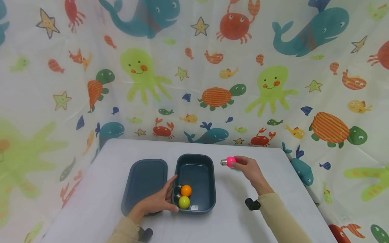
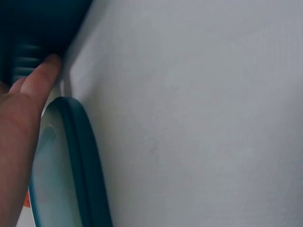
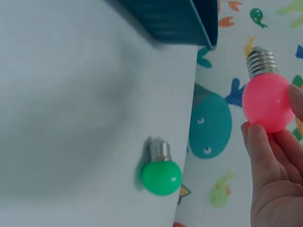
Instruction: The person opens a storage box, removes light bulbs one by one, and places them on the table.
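My right hand (image 1: 250, 168) pinches a pink light bulb (image 1: 231, 161) by its round globe, right of a dark blue rectangular box (image 1: 199, 179). In the right wrist view, the bulb's metal screw base points up, away from the fingers. A green light bulb (image 3: 162, 177) lies on the table below it; in the head view it is mostly hidden by the hand. My left hand (image 1: 159, 199) rests against the box's left side with fairly straight fingers, thumb near the front corner. Inside the box, an orange bulb (image 1: 186, 190) and a yellow bulb (image 1: 184, 202) lie along the left wall.
A dark blue lid (image 1: 144, 182) lies flat on the white table (image 1: 231, 222), left of the box and partly under my left forearm. Behind the table hangs a curtain (image 1: 194, 84) printed with sea animals.
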A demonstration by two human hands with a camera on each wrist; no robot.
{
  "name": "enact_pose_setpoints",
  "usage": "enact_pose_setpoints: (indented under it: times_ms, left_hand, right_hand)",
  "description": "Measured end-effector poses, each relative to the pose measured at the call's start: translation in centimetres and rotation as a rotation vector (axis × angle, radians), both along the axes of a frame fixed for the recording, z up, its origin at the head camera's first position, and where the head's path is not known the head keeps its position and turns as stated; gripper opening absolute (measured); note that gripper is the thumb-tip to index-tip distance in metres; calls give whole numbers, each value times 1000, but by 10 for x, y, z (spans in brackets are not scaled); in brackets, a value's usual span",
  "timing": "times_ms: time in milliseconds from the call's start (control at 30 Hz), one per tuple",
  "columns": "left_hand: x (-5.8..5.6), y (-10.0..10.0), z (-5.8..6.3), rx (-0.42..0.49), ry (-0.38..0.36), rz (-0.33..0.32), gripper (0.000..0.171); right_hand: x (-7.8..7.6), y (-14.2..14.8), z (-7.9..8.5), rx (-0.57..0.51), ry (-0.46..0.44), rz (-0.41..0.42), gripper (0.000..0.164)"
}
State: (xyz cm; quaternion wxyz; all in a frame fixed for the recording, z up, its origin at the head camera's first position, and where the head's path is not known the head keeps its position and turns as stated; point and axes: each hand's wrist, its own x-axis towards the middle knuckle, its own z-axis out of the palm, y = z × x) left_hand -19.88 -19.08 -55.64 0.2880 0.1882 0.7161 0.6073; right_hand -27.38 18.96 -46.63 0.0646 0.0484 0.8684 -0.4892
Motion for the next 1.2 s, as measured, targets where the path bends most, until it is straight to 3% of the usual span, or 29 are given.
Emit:
enact_pose_setpoints:
  times_ms: [467, 1200]
  left_hand:
    - [-2, -3, 0, 9, 2, -10, 117]
    - [-3, -3, -1, 1, 11, -12, 116]
  right_hand:
    - [3, 41, -15, 24, -61, -77, 60]
    - [-6, 42, -62, 52, -189, -181, 56]
